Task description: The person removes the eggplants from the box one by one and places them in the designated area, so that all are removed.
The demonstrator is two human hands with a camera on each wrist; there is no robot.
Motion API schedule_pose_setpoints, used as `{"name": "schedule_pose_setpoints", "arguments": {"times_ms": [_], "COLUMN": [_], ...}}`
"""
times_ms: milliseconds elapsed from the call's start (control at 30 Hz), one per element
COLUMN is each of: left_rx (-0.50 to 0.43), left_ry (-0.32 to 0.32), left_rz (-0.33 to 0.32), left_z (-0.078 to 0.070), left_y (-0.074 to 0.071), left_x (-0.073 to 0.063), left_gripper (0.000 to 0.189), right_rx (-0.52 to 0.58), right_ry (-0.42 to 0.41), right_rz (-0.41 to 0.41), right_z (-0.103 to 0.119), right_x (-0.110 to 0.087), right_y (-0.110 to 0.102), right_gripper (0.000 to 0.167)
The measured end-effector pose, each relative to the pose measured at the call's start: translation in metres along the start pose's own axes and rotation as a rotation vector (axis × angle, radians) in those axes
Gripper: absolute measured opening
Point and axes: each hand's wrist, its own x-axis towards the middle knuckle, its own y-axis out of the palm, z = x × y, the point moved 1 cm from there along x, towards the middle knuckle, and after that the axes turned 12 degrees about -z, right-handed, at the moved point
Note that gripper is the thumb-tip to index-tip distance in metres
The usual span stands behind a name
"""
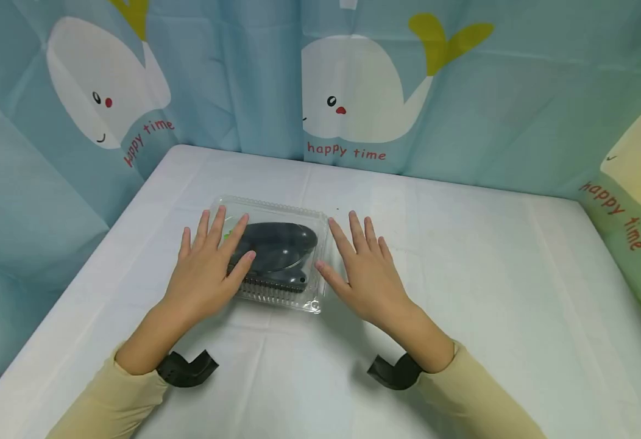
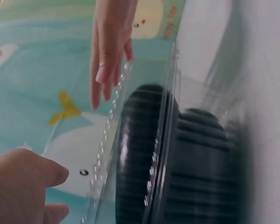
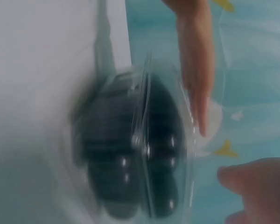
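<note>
A clear plastic lidded box with a beaded rim lies shut on the white table. Inside it are dark, glossy, elongated things with rounded ends; a bit of green shows at their left. My left hand hovers over the box's left part with fingers spread, hiding that side. Beside the box's right edge, my right hand is held with its fingers spread too. Gaps between the lid and the near hand appear in both wrist views. Neither hand grips anything. The right wrist view is blurred.
A white cloth covers the table. Blue curtains with white whales and "happy time" lettering hang along the back and sides. A black strap piece sticks out at the left wrist, another at the right.
</note>
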Motion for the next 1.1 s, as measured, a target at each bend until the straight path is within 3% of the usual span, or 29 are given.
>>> {"name": "schedule_pose_setpoints", "arguments": {"times_ms": [400, 733, 900, 1100], "left_rx": [-0.089, -0.337, -0.551, -0.663], "left_ry": [-0.039, -0.037, -0.143, -0.272], "left_rz": [-0.14, -0.259, -0.261, -0.256], "left_z": [0.028, 0.057, 0.073, 0.083], "left_y": [0.001, 0.006, 0.01, 0.014], "left_x": [-0.02, -0.03, -0.028, -0.029], "left_gripper": [0.058, 0.051, 0.045, 0.044], "right_rx": [-0.002, -0.027, -0.105, -0.179], "right_ry": [-0.186, -0.342, -0.389, -0.464], "right_rz": [-0.014, -0.014, 0.011, -0.013], "right_z": [0.046, 0.08, 0.097, 0.119], "right_x": [0.002, 0.005, 0.013, 0.022], "right_y": [0.017, 0.032, 0.043, 0.057], "right_gripper": [0.068, 0.065, 0.067, 0.067]}}
